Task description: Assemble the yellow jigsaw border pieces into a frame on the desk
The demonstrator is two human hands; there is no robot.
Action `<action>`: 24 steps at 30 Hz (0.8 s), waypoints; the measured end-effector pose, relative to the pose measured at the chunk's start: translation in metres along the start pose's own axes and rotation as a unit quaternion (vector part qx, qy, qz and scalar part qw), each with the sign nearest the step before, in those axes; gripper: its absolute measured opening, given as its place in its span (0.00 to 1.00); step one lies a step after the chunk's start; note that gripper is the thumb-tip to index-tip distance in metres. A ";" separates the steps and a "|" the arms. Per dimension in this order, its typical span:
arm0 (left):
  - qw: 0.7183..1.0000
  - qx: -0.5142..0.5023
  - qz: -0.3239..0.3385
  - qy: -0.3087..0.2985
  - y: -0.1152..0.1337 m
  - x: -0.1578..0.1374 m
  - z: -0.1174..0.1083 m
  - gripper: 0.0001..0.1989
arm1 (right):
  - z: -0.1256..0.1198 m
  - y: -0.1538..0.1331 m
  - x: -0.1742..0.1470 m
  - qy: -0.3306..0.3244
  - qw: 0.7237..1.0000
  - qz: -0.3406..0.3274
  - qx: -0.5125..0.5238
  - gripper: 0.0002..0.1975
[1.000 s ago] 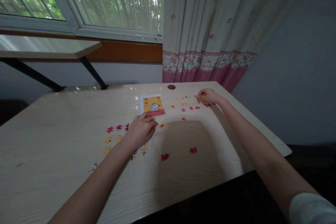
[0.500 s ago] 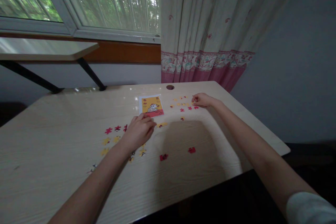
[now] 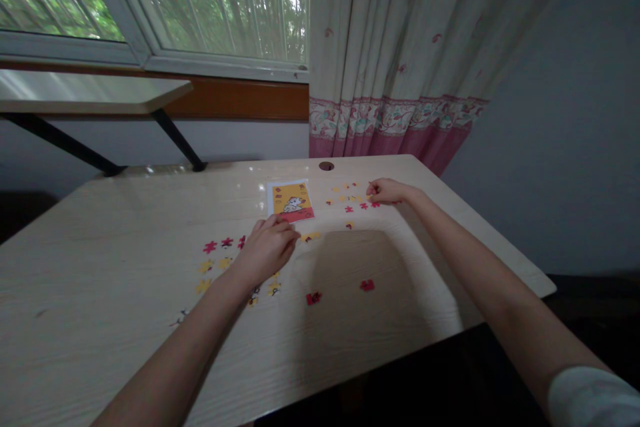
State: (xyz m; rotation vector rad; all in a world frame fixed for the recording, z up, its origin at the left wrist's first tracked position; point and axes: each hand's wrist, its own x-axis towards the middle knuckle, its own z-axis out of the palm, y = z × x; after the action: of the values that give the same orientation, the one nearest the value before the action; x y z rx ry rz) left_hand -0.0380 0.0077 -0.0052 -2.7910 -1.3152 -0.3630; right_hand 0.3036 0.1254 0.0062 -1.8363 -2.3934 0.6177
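Tabletop [image 3: 135, 213] of pale wood, puzzle pieces [image 3: 367, 285], floral curtain [image 3: 380, 33] beside window [image 3: 225, 0], left grip [image 3: 270, 243], right grip [image 3: 387, 191], cannot tell if pinching

We take this for a room in a home. Beyond our right hand [image 3: 387, 191] hangs a pink-hemmed floral curtain [image 3: 390, 60]; well beyond our left hand [image 3: 270, 245], a barred window [image 3: 215, 3] gives onto green foliage [image 3: 273, 20]. Jigsaw pieces [image 3: 210, 247] lie near both hands on a pale table [image 3: 125, 227], whose raised shelf [image 3: 90, 93] stands beyond our left hand, further left.
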 end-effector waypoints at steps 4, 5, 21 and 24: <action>1.000 -0.002 0.004 0.003 -0.001 0.000 0.000 0.12 | -0.001 0.000 0.002 -0.013 1.000 0.003 -0.013 0.07; 1.000 -0.001 0.004 0.002 -0.001 0.000 0.000 0.12 | -0.002 -0.001 0.002 -0.015 1.000 0.003 -0.017 0.07; 1.000 0.007 0.011 -0.002 -0.001 0.001 0.000 0.11 | 0.014 -0.028 -0.019 0.106 0.970 -0.073 0.208 0.09; 1.000 0.008 0.012 0.001 -0.001 0.000 0.000 0.12 | 0.028 -0.054 -0.030 0.107 0.928 -0.106 0.341 0.09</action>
State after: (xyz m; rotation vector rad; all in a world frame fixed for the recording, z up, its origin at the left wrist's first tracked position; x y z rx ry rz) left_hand -0.0384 0.0086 -0.0056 -2.7904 -1.2771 -0.3537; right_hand 0.2543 0.0784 0.0051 -1.2564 -1.8576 1.0016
